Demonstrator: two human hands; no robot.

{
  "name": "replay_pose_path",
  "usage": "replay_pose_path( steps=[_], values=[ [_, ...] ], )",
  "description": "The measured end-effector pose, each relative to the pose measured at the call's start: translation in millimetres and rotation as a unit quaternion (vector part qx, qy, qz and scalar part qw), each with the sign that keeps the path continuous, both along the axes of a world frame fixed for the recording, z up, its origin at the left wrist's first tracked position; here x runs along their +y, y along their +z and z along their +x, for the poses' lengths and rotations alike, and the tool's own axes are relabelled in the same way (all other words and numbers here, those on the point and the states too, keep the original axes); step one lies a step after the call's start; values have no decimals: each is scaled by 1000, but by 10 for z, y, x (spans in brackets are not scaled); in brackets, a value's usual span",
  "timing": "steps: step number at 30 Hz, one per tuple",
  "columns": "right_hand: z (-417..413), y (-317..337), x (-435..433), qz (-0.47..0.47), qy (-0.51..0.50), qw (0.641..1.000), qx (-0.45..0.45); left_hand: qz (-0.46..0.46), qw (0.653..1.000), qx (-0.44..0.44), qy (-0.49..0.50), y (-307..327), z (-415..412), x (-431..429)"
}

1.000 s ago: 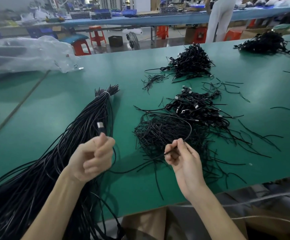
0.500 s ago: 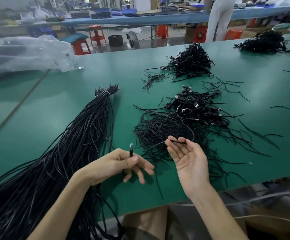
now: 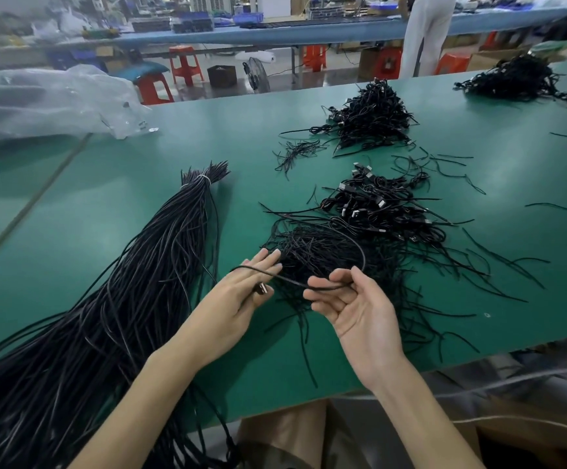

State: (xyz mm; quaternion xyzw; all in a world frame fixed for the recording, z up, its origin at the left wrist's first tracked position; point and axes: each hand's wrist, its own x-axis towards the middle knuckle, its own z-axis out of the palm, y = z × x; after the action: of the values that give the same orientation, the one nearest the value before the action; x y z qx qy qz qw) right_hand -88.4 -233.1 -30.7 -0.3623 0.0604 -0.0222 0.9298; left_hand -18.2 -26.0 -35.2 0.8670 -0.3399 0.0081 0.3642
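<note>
Now pinching the plug [image 3: 262, 288] under the thumb of the left hand [image 3: 241, 296], with fingers straight and the cable [image 3: 290, 281] draped across them. Nipping that same cable between thumb and forefinger of the right hand [image 3: 353, 309], palm up, with its loop arcing over the loose heap [image 3: 309, 245] on the table [image 3: 140, 231]. Off left, the tied bundle [image 3: 160, 265]; farther back, the coiled pile [image 3: 377, 204].

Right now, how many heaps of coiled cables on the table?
3. Near heap behind the ties; middle heap farther back; far heap at the right edge. More may lie off frame.
</note>
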Motion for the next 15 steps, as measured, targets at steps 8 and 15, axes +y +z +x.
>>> replay_pose_path(
  steps=[8,15],
  values=[
    [-3,6,49,-76,65,995,-26,-83,984,157,-19,13,-25,8],
    [-13,-21,70,-131,103,985,-41,-223,941,242,-82,25,-15,41]
  ],
)
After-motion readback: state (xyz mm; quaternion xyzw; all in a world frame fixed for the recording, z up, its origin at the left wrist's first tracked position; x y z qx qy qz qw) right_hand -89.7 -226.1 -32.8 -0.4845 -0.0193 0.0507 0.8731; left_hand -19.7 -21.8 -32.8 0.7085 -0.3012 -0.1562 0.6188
